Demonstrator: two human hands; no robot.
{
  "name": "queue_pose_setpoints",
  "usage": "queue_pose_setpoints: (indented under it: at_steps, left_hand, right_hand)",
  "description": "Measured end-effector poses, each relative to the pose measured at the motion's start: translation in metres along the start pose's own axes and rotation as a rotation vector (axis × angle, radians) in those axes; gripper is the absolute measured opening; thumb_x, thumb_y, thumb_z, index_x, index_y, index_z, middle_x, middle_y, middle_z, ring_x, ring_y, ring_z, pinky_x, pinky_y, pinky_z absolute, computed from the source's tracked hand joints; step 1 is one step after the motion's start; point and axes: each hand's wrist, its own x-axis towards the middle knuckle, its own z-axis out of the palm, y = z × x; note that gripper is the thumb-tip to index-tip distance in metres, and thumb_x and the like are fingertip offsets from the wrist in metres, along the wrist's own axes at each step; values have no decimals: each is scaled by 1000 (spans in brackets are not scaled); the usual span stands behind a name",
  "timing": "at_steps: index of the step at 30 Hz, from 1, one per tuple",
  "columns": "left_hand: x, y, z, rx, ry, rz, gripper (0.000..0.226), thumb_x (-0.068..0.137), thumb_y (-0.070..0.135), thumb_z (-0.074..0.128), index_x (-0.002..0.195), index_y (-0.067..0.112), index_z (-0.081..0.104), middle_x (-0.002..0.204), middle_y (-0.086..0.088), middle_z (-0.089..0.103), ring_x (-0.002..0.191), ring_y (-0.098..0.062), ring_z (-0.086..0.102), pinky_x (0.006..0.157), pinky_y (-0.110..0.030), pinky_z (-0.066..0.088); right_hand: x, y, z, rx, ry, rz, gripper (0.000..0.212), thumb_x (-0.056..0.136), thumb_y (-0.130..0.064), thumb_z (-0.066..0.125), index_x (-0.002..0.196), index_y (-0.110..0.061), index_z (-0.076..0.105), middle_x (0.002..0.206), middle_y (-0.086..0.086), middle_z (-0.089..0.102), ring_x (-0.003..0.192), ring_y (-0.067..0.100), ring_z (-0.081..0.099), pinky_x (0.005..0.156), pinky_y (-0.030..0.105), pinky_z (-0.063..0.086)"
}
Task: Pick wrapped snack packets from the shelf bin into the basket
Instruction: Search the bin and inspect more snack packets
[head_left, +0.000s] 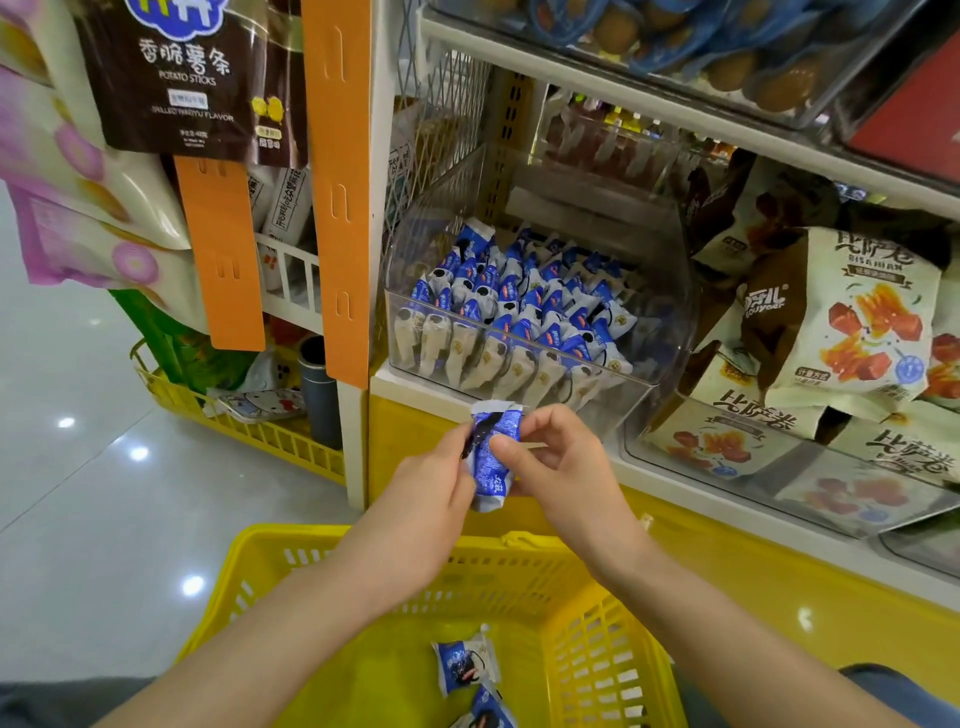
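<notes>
So, both hands are on one blue-and-white snack packet (491, 457) in the middle of the frame. The left hand (436, 483) pinches its left edge, and the right hand (550, 462) pinches the right side, thumb on the front of the wrapper. The packet stands roughly upright between them, top crimp up. It's just below the front of the clear shelf bin (410, 244) and above the far rim of the yellow basket (587, 644), not touching either one.

The bin sits on the shelf just above centre and is packed with rows of the same packets (514, 306), mostly standing on end and leaning against each other.

The basket fills the bottom middle of the frame. Two packets are in it: one (465, 662) lying on the bottom, and another (488, 714) just below it, cut off by the lower edge of the frame.

Other stuff: a dark bag of potato sticks (192, 73) hangs in the upper left, next to an orange hanging strip (337, 182). At the right of the frame are white snack bags (862, 317) with red and orange food pictured on them. Shiny grey floor (78, 493) shows on the left.
</notes>
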Motion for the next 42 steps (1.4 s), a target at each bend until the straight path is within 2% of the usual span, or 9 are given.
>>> queue_pose_setpoints:
  at_steps: [4,9,12,23,26,29,32,36,42]
  left_hand:
    - [0,0,-1,39,59,-19,38,98,21,35,136,24,37,100,-4,62,75,-11,54,56,-18,39]
    - [-2,1,-3,131,91,11,36,98,27,34,134,22,39,95,-3,62,77,-15,57,64,-30,47]
    - [-1,1,-4,124,111,4,32,98,25,35,128,20,45,90,-6,62,75,-18,59,65,-38,51]
    - [8,6,-5,-412,71,-220,14,95,19,47,98,26,59,108,-3,59,96,-18,60,86,-41,53]
    - [4,12,-4,-622,-80,-297,21,89,33,53,109,29,56,106,2,64,94,-10,63,80,-32,55]
    - [4,14,-4,-667,39,-312,22,90,22,55,112,20,53,103,-3,66,86,-13,67,77,-34,57]
    - [10,11,-8,-691,157,-321,18,94,21,48,110,15,55,100,-6,68,84,-12,68,76,-34,56]
    - [14,11,-15,-827,179,-294,19,96,20,45,111,15,56,97,-5,70,77,-10,70,60,-23,57]
    - [17,9,-20,-848,236,-308,16,96,20,44,91,23,59,83,3,72,72,-10,70,65,-27,58]
  right_hand:
    - [-2,3,1,-102,-8,-51,15,85,-14,64,90,-10,51,100,12,65,86,25,65,64,27,57]
    - [-6,4,3,-158,-67,-61,22,84,-18,66,101,-15,51,104,-9,61,91,-2,61,79,19,52]
    - [-7,5,6,-68,-117,12,27,85,-17,65,105,-16,47,115,-2,58,96,13,64,77,29,56]
    - [-5,6,6,-217,-20,-101,38,80,-26,69,106,-32,42,107,-22,51,95,-1,55,77,14,50]
    - [-6,10,5,-437,70,-230,51,74,-29,73,114,-27,42,111,-14,50,97,-3,49,75,10,45]
    - [-6,12,5,-587,65,-359,67,70,-28,78,124,-22,40,114,-11,46,104,0,44,86,6,37]
    - [-5,11,4,-516,-1,-303,70,69,-39,76,128,-26,40,117,-15,48,108,-2,43,90,5,34]
    - [1,6,2,-268,-91,-144,22,84,-26,65,101,-38,56,94,-11,68,84,2,62,77,22,51]
    - [3,-1,-4,-116,-122,-148,38,85,-1,60,96,-37,64,82,-14,73,76,6,65,65,16,53]
